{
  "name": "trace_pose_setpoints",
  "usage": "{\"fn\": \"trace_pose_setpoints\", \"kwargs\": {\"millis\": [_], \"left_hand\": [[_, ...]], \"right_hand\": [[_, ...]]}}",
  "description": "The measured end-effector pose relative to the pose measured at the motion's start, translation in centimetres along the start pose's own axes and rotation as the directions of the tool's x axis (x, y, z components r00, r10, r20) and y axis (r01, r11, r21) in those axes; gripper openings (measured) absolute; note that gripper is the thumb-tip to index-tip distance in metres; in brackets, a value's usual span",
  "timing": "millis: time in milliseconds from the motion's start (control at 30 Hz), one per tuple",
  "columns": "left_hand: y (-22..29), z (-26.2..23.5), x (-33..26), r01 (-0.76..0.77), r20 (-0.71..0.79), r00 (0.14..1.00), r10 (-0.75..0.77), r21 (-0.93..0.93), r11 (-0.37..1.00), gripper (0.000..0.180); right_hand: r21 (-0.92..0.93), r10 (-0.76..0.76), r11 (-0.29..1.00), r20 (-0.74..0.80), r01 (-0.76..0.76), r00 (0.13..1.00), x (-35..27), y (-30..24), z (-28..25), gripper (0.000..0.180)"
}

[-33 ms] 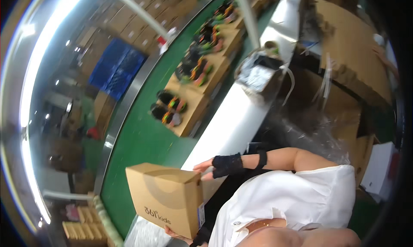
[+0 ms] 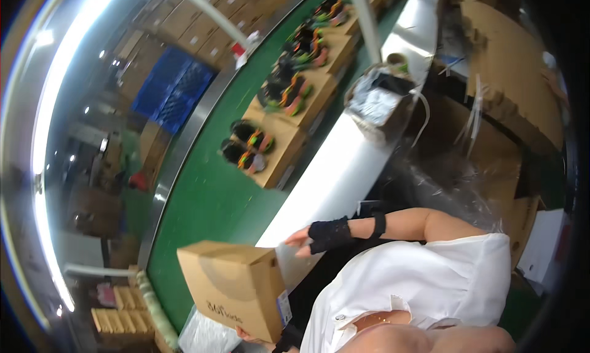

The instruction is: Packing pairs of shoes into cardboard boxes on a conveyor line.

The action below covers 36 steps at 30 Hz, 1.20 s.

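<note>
A brown cardboard shoe box (image 2: 236, 285) with dark printing is tilted over the near end of the green belt. Under its lower edge my left hand (image 2: 249, 336) grips it, with the fingers partly hidden by the box. My right hand (image 2: 301, 239), in a black fingerless glove or brace, stands open just right of the box. Its fingers are stretched toward the box, with a small gap between them. Beneath both runs a shiny white ledge (image 2: 319, 181). Clear plastic (image 2: 209, 334) lies under the box.
Pairs of dark, brightly trimmed shoes (image 2: 246, 145) sit on brown boxes (image 2: 279, 162) along the green belt (image 2: 190, 199). An open carton (image 2: 372, 110) with light lining stands on the ledge. A blue crate (image 2: 172, 88) lies beyond the belt. Large cardboard (image 2: 510, 64) is at the right.
The shoe box has shifted slightly left and turned a little. My right hand has come away from its side, leaving a gap. The whole view has shifted slightly.
</note>
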<state>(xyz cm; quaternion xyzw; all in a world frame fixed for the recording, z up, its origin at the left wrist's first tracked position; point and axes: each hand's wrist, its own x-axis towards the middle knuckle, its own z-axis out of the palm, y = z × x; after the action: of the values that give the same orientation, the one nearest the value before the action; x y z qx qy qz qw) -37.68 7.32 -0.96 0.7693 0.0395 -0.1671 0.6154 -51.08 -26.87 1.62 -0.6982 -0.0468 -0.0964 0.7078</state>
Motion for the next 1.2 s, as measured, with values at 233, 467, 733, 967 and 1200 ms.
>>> {"fn": "trace_pose_setpoints", "kwargs": {"millis": [233,467,733,967,1200], "left_hand": [[-1.9,0.3,1.4,-0.008,0.084,0.996,-0.025,0.367,0.930,0.094],[-2.3,9.9,7.7,-0.350,0.374,0.927,0.005,0.862,0.367,0.096],[-2.7,16.7,9.8,-0.486,0.487,0.873,-0.018,0.873,0.036,0.099],[-2.6,17.6,10.5,-0.485,0.485,0.874,-0.024,0.871,-0.074,0.101],[-3.9,15.9,12.0,-0.437,0.429,0.899,-0.086,0.889,-0.132,0.103]], "right_hand": [[-0.252,0.435,0.891,0.239,-0.377,0.868,-4.2,4.8,-0.4,0.047],[-0.110,0.530,0.841,-0.034,-0.530,0.847,-7.4,6.1,-0.4,0.043],[0.060,0.314,0.947,-0.396,-0.316,0.863,-10.4,12.3,2.2,0.040],[0.054,0.405,0.895,-0.515,-0.442,0.756,-14.1,6.5,2.8,0.028],[-0.216,0.330,0.867,-0.427,-0.449,0.842,-11.3,5.2,0.8,0.035]]}}
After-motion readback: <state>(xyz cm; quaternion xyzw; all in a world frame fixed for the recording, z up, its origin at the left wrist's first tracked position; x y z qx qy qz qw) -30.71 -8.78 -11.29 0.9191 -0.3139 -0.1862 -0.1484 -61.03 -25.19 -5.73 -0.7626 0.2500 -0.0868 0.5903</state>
